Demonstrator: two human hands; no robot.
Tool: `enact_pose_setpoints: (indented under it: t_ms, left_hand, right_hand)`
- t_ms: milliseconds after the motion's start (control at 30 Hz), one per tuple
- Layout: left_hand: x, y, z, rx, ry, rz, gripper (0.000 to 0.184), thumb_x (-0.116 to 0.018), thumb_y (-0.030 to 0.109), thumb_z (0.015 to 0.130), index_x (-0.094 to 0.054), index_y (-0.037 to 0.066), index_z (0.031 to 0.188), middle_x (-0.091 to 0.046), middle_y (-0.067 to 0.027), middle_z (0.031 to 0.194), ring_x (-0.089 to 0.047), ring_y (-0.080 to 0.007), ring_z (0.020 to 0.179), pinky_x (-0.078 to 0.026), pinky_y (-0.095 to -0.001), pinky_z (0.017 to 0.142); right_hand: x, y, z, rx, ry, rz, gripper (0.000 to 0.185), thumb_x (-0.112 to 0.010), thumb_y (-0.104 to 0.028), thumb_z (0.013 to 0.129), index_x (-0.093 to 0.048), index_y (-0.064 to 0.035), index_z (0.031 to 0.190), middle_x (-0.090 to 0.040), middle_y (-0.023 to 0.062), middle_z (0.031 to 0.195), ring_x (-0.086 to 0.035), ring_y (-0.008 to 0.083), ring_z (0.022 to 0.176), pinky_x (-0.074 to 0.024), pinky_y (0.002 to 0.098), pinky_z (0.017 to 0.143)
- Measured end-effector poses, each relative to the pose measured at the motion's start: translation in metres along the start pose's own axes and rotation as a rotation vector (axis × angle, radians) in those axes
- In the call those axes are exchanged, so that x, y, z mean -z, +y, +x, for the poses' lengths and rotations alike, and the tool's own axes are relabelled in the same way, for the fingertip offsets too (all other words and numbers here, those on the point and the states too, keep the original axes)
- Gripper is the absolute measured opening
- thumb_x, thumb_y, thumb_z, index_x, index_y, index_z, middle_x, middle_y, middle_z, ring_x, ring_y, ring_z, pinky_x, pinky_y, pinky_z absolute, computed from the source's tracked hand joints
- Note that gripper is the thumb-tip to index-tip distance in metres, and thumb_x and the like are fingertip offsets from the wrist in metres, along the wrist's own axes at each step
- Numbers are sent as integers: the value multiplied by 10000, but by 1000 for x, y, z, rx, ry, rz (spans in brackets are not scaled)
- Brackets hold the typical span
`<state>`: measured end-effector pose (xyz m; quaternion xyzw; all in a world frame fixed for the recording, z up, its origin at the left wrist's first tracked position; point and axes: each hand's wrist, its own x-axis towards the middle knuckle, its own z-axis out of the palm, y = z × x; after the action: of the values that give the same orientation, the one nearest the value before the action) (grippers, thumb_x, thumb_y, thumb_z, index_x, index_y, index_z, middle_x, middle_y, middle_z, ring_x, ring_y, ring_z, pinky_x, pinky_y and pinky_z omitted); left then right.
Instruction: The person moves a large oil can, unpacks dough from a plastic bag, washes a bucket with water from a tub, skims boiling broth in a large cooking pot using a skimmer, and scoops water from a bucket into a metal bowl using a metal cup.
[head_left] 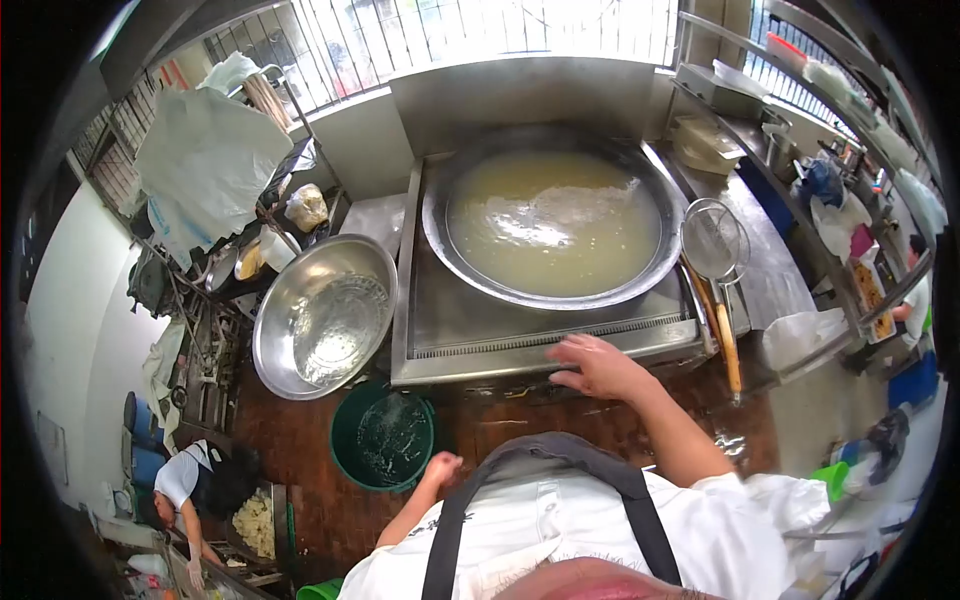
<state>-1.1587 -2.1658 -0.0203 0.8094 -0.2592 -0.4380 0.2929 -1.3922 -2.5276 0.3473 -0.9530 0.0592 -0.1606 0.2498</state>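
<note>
My right hand (pixel 597 366) is held over the front edge of the metal stove (pixel 470 345), fingers spread and nothing in them. Low beside the green bucket (pixel 382 436) is my left hand (pixel 441 468); its fingers look curled, and whether they hold anything is too small to make out. A large round pan (pixel 560 225) of cloudy yellowish liquid sits on the stove. Left of it a wide steel bowl (pixel 330 315) stands tilted above the bucket. At the stove's right side lie a mesh strainer (pixel 712 240) and a wooden-handled tool (pixel 727 350).
A steel counter (pixel 765 250) and shelves run along the right. On the left are a rack with a plastic sheet (pixel 205 170) and a yellow-filled dish. A person (pixel 185 478) bends at the lower left near a container of pale food (pixel 255 522). Another person stands at the far right.
</note>
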Motion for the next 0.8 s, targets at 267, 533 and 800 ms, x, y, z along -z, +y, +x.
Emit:
enact_pose_setpoints:
  t_ms: [267,533,800]
  left_hand:
    - [27,299,-26,-392,-9,-202,250,-693,284,906,-642,42,946,-614,-21,752,-551,-100,660,-464,-272,603]
    - [21,251,-29,-459,81,227,277,-717,289,872,-670,51,1004,-691,-72,841,-636,-183,747,-518,-321,723]
    - [33,209,-61,-226,175,111,270,-708,272,873,-675,28,981,-692,-108,849,-655,-193,791,-521,-325,736]
  right_hand:
    - [29,-10,49,171,-175,417,327,-662,-284,919,-633,-64,1159,-676,110,1038,-634,298,975,-498,389,882]
    - [-223,283,-307,-1236,-267,297,403,-636,-350,900,-669,-41,1157,-689,171,1094,-641,357,1027,-500,446,864]
    - [-254,230,-537,-1647,-790,359,412,-611,-380,885,-690,-40,1104,-685,191,1096,-645,380,1007,-510,464,864]
